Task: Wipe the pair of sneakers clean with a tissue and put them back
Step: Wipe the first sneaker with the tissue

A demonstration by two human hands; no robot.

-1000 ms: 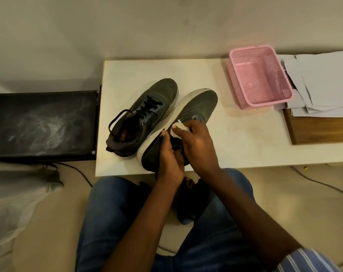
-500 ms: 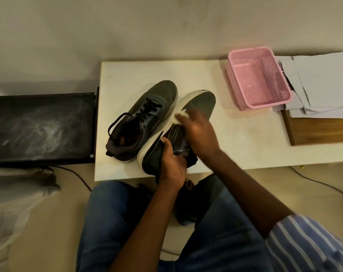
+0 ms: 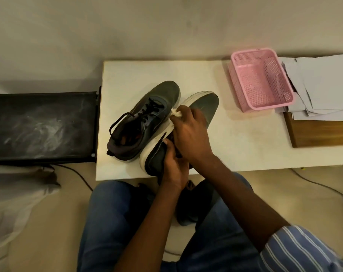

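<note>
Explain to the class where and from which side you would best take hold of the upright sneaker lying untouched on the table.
Probably the heel collar of the upright sneaker, from the near table edge. Its open mouth faces up and the heel points toward the person, so fingers can hook inside. The tilted sneaker crowds its right side.

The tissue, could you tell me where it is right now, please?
In the head view, the tissue is pinched in the right hand, pressed against the tilted sneaker mid-table, just right of the other sneaker.
</note>
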